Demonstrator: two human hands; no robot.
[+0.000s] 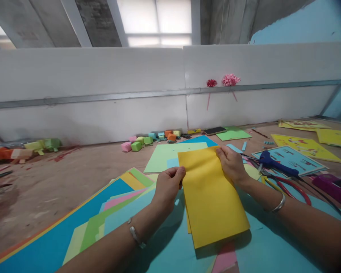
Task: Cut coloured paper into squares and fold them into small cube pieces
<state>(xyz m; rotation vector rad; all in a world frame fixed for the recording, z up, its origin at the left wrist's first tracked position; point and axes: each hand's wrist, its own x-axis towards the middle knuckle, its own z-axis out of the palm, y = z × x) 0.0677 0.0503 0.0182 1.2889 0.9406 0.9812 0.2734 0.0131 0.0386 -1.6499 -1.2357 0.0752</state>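
Note:
A folded sheet of yellow paper point(213, 201) is held up between my hands, its lower end hanging over the coloured sheets. My left hand point(169, 185) pinches its left edge near the top, thumb on the front. At the upper right corner my right hand point(231, 165) grips the sheet, with part of the fingers behind it. A second layer shows along the lower left edge. Beneath lie light blue sheets point(159, 242) and a fanned stack with a darker blue sheet point(102, 204).
To the right are a blue glue gun point(275, 163), red-handled scissors point(294, 185), a magenta tool point(333, 187) and printed yellow cards point(304, 147). Small paper cubes point(136, 146) and a phone point(215, 131) sit along the white wall point(102, 76). Pencils point(0, 176) lie far left.

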